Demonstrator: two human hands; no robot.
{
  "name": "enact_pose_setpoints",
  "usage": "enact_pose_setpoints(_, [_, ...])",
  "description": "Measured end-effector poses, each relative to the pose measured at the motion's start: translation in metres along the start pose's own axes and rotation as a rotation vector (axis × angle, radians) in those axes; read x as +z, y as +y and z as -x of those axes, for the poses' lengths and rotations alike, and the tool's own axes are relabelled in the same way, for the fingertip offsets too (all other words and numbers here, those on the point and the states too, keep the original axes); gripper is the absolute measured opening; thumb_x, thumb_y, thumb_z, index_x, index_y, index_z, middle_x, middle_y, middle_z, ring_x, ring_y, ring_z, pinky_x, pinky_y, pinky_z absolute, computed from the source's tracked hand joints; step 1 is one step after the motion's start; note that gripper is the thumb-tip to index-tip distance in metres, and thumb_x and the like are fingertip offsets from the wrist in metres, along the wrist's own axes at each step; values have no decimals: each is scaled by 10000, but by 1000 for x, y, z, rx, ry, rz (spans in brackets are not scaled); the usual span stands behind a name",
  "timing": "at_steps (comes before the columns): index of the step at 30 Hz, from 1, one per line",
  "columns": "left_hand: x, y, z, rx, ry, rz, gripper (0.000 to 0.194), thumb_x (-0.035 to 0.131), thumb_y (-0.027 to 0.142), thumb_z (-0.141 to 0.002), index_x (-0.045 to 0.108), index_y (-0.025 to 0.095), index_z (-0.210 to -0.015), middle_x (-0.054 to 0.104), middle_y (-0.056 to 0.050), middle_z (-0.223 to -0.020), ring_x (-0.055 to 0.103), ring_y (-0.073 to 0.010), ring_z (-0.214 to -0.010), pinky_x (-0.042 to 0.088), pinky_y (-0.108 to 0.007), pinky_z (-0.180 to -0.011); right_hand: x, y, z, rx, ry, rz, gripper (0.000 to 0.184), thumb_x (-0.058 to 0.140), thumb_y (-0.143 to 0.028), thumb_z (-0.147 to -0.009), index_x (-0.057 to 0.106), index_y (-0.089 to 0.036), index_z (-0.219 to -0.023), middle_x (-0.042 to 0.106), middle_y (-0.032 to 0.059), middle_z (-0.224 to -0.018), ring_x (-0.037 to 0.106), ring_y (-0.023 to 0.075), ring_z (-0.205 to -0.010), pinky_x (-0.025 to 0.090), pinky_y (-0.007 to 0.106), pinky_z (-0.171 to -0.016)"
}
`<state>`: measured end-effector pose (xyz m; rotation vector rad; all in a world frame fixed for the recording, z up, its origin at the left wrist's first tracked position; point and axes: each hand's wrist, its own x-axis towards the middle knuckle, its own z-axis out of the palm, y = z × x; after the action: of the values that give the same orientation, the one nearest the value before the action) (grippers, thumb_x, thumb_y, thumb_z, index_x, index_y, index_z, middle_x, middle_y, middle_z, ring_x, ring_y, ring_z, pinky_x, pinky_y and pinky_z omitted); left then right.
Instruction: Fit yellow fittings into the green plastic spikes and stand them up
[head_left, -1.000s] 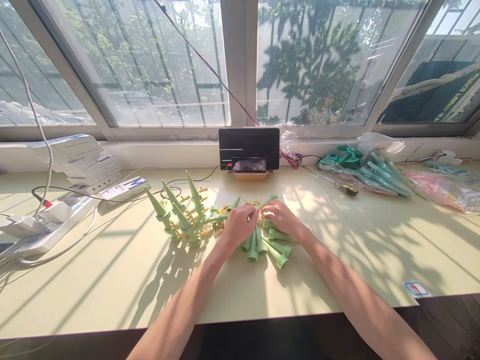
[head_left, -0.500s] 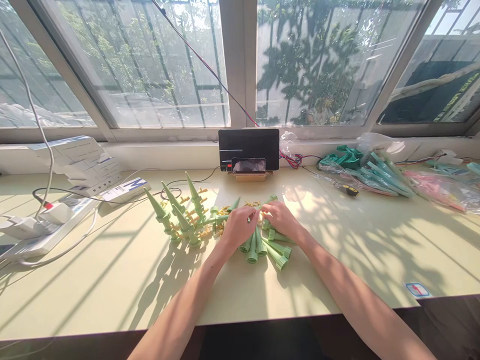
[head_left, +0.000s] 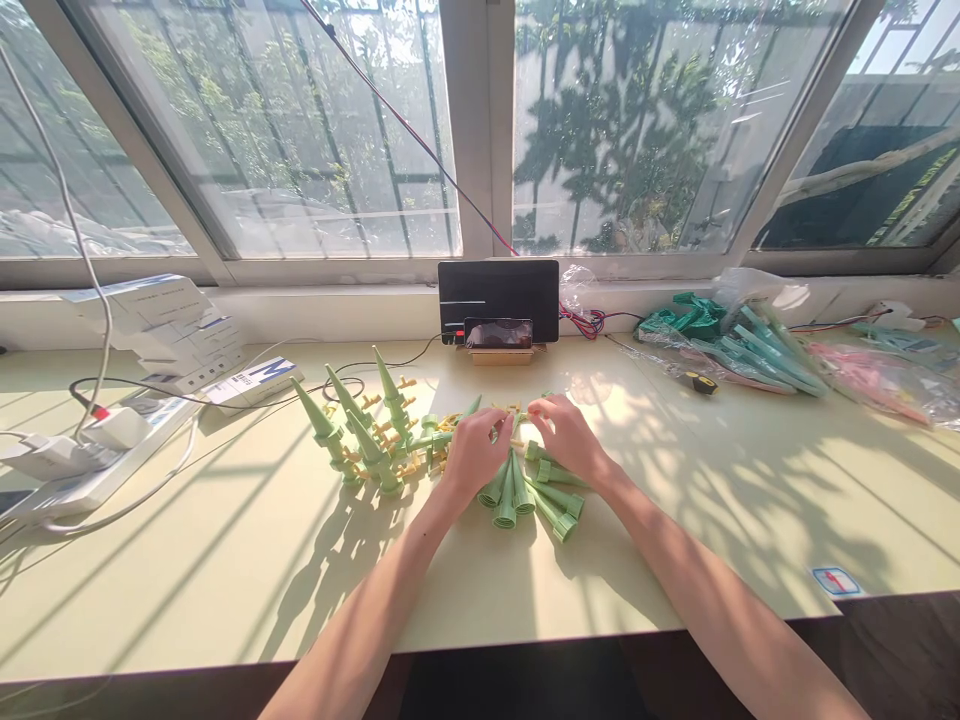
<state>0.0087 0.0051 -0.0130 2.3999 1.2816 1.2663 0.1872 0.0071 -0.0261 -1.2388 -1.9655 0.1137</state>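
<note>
My left hand [head_left: 480,448] is closed above the middle of the table, its fingertips around a small green part that the fingers mostly hide. Just to its right is my right hand [head_left: 567,436], curved, with thumb and forefinger apart and nothing clearly between them. Below and between the hands lie several hollow green plastic spikes [head_left: 505,508], fanned out with their wide threaded ends toward me. Small yellow valve pieces [head_left: 514,407] lie beyond the fingertips. Left of my left hand, several green spikes with yellow valves [head_left: 373,458] stand upright in a cluster.
A phone [head_left: 499,333] leans on a stand before a dark tablet [head_left: 499,280]. White boxes [head_left: 161,325] and a power strip [head_left: 112,465] with cables occupy the left side. Bagged green parts [head_left: 757,345], pink parts [head_left: 870,378] and a black-yellow tool [head_left: 699,382] lie at right.
My right hand has drawn slightly away from the left, and its thumb and forefinger have parted. The left hand has barely moved. The spikes lie as before.
</note>
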Motion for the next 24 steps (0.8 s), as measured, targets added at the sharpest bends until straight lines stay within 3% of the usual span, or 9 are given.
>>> enact_pose_setpoints(4, [-2, 2, -1, -56, 41, 39, 184, 490, 266, -920, 655, 185, -931, 652, -17, -806, 423, -84, -489, 399, -249, -577, -5, -12, 3, 3, 142, -143, 155, 479, -220, -936, 628, -207, -976, 647, 62, -922, 579, 188, -832, 471, 302, -735])
enact_pose_setpoints(8, [-2, 3, -1, -59, 10, 62, 212, 476, 275, -929, 635, 192, -1041, 636, -24, -867, 418, -77, -483, 405, -247, -577, -4, -20, 4, -23, 162, -233, 146, 481, -248, -938, 621, -214, -959, 641, 47, -908, 577, 163, -762, 474, 289, -717])
enact_pose_setpoints(24, [1, 2, 1, -9, -39, 99, 210, 441, 255, -956, 639, 191, -926, 630, -43, -857, 507, -123, -623, 415, -258, -612, 0, -22, 5, 67, 118, -360, 191, 478, -338, -939, 611, -207, -978, 672, 70, -925, 622, 179, -802, 513, 307, -731])
